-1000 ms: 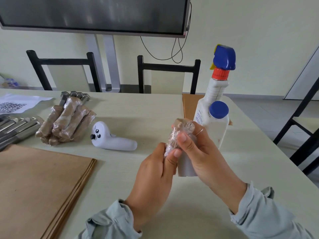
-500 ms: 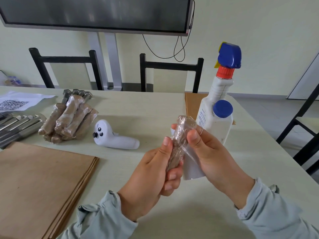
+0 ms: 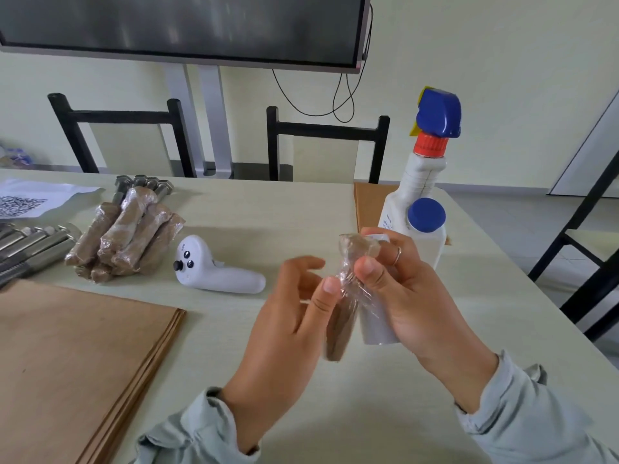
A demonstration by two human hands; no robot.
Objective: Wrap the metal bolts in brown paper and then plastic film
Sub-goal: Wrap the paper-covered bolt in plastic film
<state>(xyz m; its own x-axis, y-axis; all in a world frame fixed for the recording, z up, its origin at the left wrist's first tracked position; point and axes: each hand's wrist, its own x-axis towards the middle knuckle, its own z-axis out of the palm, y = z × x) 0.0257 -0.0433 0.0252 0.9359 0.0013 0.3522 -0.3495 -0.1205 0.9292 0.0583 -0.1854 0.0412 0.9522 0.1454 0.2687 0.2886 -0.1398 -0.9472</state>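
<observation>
**Wrapped bolt held above the surface**

A paper-wrapped bolt [image 3: 341,316], partly covered in plastic film [image 3: 356,252], is pinched near its top by the right hand [image 3: 412,296]. The left hand [image 3: 294,316] is held beside it, fingers loosely spread, thumb touching the film. Finished wrapped bolts [image 3: 127,236] are piled at the far left. "500" can be read on the white controller [image 3: 214,272].
</observation>
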